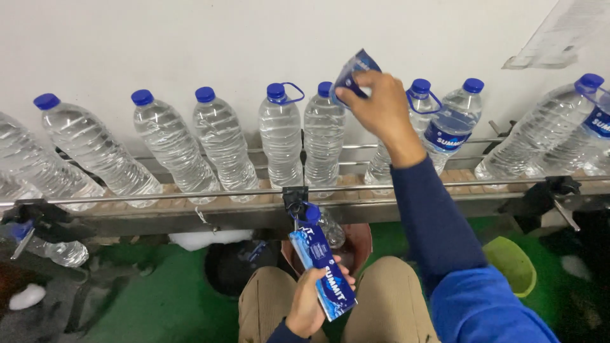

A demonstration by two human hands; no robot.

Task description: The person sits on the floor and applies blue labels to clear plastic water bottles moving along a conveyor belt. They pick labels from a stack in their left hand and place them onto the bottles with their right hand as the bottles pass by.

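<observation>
1. A flattened blue label sleeve [358, 68] with white print is pinched in the right hand [379, 105], above the row of bottles.
2. A stack of flat blue and pale-blue label sleeves [324, 265] is held upright in the left hand [309, 303], over the lap.
3. A blue wrap label [446, 136] is seen around one bottle, right of the raised hand.
4. Another blue label [600, 121] is seen on a far-right bottle.
5. A pale paper sheet [559, 35] is fixed to the wall, top right.

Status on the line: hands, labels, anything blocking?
Right hand holds a label sleeve above a bottle on the conveyor. Left hand grips a stack of blue labels. Nothing in the way.
</observation>
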